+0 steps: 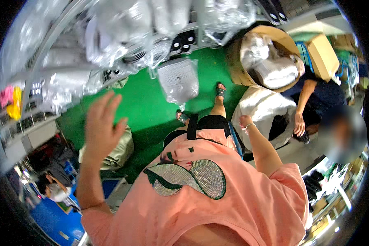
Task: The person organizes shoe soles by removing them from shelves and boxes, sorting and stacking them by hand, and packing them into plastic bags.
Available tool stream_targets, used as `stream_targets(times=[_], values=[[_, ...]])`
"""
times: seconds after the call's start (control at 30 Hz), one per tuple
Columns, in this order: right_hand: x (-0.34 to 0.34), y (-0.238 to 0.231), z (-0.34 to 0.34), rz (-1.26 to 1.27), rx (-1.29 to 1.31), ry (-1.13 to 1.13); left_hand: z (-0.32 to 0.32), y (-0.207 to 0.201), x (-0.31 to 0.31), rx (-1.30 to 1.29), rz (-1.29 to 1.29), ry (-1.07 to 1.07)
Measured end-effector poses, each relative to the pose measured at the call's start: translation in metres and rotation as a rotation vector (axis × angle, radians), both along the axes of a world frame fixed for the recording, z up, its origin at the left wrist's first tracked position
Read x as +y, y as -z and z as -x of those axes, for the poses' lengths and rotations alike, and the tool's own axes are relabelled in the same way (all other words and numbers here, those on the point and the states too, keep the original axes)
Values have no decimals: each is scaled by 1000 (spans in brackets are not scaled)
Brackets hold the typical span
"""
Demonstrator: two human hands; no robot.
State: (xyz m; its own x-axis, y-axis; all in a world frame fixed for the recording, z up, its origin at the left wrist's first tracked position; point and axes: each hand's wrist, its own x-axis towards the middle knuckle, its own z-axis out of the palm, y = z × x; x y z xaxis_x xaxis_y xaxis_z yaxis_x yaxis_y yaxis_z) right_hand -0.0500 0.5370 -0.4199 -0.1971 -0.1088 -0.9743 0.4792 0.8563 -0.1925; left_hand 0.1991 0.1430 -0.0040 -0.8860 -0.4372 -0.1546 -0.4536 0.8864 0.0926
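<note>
My left hand (pixel 102 129) is raised on the left side, fingers stretched and apart, with nothing in it. Below and partly behind it on the green floor stands a pale sack (pixel 121 149). On the right, my right hand (pixel 245 120), a bracelet at its wrist, is over the side of a large white sack (pixel 254 104). Its fingers look curled; whether they grip the sack's cloth is hidden. Dark material shows in the sack's opening. A clear plastic bag of stacked white pieces (pixel 178 80) lies on the floor ahead of my feet.
Metal shelving (pixel 158 33) with plastic-wrapped white goods runs along the far side and left. A big round cardboard drum (pixel 233 61) holds more wrapped goods. Beside the white sack, a co-worker's hand (pixel 300 124) reaches down. Another person (pixel 58 190) is at the lower left.
</note>
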Motion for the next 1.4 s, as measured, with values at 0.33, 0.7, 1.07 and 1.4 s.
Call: stream_targets(times=[0.33, 0.7, 1.07, 1.4], values=[[-175, -81, -66, 159, 189, -668, -254, 119, 157, -276, -534, -758], [-332, -92, -126, 316, -196, -1195, -231, 148, 237, 16, -682, -1411], [-368, 11, -108, 1017, -10, -2777, -244, 151, 255, 720, -1059, -1564], [-458, 19, -228, 204, -129, -1884, -401, 173, 175, 646, -1035, -1530]])
